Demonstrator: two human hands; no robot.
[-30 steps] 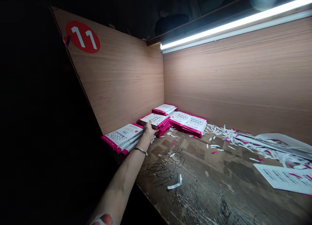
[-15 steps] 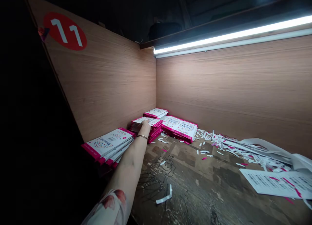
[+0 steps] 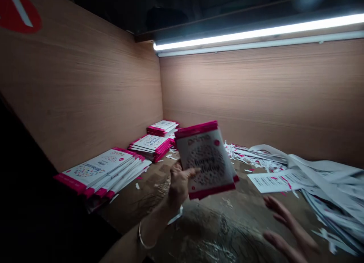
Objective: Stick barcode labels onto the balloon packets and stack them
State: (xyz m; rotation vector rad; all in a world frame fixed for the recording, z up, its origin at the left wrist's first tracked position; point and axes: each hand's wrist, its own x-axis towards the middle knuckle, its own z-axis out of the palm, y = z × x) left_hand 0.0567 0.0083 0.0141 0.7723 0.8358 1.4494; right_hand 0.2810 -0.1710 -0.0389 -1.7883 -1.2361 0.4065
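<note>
My left hand (image 3: 179, 185) grips a few flat packets (image 3: 209, 160) by their left edge, thumb across the front. The packets are white with magenta bands at top and bottom and read "prima" and "happy birthday". They are raised and slightly tilted above the table. To the lower right, my right hand (image 3: 287, 227) is held with thumb and fingers apart, holding nothing. Left of my left hand, a fanned pile of similar packets (image 3: 105, 164) lies at the table's left edge. Another stack of packets (image 3: 152, 143) sits farther back, with a smaller stack (image 3: 162, 127) behind it in the corner.
Wooden panels (image 3: 256, 92) close off the left and back, with a lit tube (image 3: 256, 33) above. Paper shreds (image 3: 256, 156), a printed sheet (image 3: 274, 180) and long white strips (image 3: 327, 175) lie on the right of the worn table (image 3: 136, 194).
My left hand has come back from the rear stack with packets in its grip. My right hand has entered at the lower right. The view has shifted rightward.
</note>
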